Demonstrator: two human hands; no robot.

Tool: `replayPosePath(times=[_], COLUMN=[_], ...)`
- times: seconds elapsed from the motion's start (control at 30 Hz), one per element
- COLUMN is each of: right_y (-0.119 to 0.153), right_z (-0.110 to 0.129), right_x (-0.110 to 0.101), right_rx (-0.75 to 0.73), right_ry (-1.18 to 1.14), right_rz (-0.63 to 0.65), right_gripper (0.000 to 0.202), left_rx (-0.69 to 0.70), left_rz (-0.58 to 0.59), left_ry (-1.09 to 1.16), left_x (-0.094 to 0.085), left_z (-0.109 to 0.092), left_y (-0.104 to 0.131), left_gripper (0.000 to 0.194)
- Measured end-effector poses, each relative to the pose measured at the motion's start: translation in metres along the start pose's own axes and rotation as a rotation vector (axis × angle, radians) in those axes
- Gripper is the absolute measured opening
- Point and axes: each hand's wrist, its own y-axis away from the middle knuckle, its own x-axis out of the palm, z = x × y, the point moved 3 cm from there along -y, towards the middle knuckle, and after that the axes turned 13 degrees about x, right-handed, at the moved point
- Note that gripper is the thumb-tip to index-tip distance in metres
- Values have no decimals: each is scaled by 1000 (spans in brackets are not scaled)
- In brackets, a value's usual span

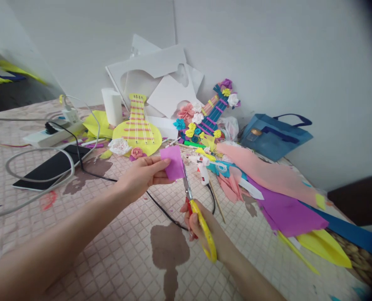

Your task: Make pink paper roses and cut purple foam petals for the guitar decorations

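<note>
Pinched in my left hand (144, 172) is a small piece of purple paper (173, 162), roughly rectangular, raised above the table. My right hand (201, 221) grips a pair of scissors (206, 234) with yellow and red handles. Their metal blades point away from me and lie at the paper's right edge; whether they are cutting into it I cannot tell. Behind the paper, a yellow guitar-shaped cutout (138, 129) with white strings leans upright. A white glue gun (203, 171) sits just beyond the scissors. A pink paper rose (137, 153) is near the cutout's base.
A flower-covered blue guitar shape (214, 113) leans on the wall beside white board offcuts (148, 62). Coloured paper, including a purple sheet (289, 215), spreads along the right. A blue bag (267, 136) stands behind. At left are a power strip (52, 133), cables and a black tablet-like slab (52, 167).
</note>
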Motion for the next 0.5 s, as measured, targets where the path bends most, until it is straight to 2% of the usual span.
replayPosePath(times=[0.23, 0.5], right_y=[-1, -1], right_z=[2, 0], right_x=[0, 1], right_rx=[12, 20], right_ry=[8, 4], right_rz=[-4, -23], right_gripper=[57, 62], left_rx=[-74, -71], left_rz=[53, 94], left_ry=[-45, -64], left_x=[1, 0], left_z=[0, -1], left_y=[1, 0], left_gripper=[13, 13])
